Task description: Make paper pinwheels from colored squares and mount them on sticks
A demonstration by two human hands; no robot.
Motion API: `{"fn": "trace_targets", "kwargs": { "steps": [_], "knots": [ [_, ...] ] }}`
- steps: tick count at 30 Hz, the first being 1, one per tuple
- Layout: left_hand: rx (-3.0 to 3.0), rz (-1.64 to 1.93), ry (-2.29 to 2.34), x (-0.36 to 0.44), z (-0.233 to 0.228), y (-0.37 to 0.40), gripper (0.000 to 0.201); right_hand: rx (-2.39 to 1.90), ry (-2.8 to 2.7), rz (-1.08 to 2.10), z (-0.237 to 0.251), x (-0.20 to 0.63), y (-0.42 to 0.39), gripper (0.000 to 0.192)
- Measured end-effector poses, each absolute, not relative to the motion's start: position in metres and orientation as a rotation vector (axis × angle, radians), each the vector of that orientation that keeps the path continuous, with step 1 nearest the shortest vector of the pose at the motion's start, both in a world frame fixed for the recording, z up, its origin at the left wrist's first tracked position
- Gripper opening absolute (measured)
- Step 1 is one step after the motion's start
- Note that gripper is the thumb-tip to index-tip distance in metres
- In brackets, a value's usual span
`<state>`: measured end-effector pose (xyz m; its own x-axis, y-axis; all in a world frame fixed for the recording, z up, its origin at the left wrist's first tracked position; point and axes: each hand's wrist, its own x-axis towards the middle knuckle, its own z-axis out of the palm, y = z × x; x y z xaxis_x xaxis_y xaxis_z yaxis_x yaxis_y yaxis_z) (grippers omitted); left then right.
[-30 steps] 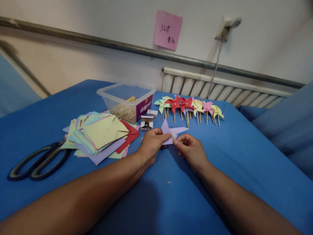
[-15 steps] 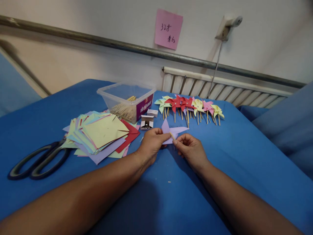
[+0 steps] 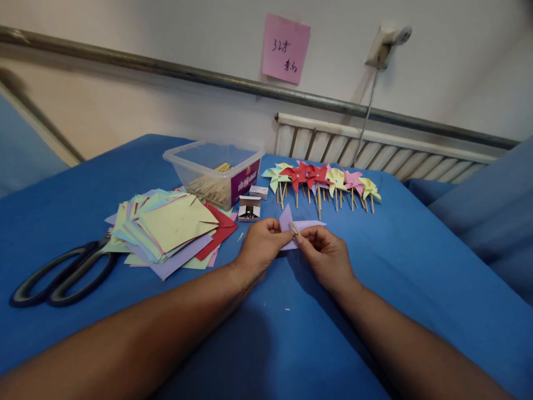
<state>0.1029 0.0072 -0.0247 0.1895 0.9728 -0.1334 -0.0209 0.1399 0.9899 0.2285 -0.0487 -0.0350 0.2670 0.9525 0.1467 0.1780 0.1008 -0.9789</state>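
Hands meet at frame centre over blue-covered counter (image 3: 375,289). Left hand (image 3: 261,247) has its grip pinched closed on the left edge of a lilac paper pinwheel (image 3: 300,226); right hand (image 3: 327,255) has its grip closed on a thin wooden stick (image 3: 295,227) laid across the pinwheel's middle, fingertips touching the paper. Pinwheel sits just above both hands, one point up, one point to the right.

Left of centre: stack of coloured paper squares (image 3: 170,228), w/ black scissors (image 3: 62,272) at lower left, blades tucked under the stack. Clear plastic tub (image 3: 214,166) w/ sticks inside sits above centre; two small white boxes (image 3: 250,208) just right of it, nearer one open. Row of finished pinwheels (image 3: 320,180), yellow, red, pink, lies upper centre-right, well apart from hands. Pink note (image 3: 286,48) on wall at top.
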Motion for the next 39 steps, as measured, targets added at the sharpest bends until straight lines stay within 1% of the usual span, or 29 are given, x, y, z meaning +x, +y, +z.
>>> {"fn": "trace_targets", "kwargs": {
  "steps": [3, 8, 14, 20, 32, 39],
  "knots": [
    [1.189, 1.005, 1.105, 0.1035, -0.0261, 0.0076, 0.031, -1.382, -1.176, 0.787, -0.0368, 0.2296, -0.048, 0.019],
    [1.122, 0.962, 1.033, 0.1043, -0.0256, 0.0069, 0.023, -1.391, -1.138, 0.828, -0.0362, 0.2305, -0.0465, 0.02],
    [1.103, 0.908, 1.043, 0.104, -0.0222, 0.0048, 0.023, -1.339, -1.075, 0.922, -0.0328, 0.231, -0.0458, 0.023],
    [1.056, 0.928, 1.09, 0.1016, -0.0209, 0.0067, 0.021, -1.25, -1.006, 1.003, -0.0314, 0.2293, -0.0456, 0.026],
    [1.03, 0.931, 1.103, 0.1021, -0.0189, 0.0058, 0.023, -1.271, -1.047, 1.032, -0.04, 0.2307, -0.0456, 0.027],
    [1.062, 0.903, 1.094, 0.1011, -0.0195, 0.0056, 0.018, -1.276, -1.039, 1.041, -0.0408, 0.2308, -0.0452, 0.023]
  ]
}}
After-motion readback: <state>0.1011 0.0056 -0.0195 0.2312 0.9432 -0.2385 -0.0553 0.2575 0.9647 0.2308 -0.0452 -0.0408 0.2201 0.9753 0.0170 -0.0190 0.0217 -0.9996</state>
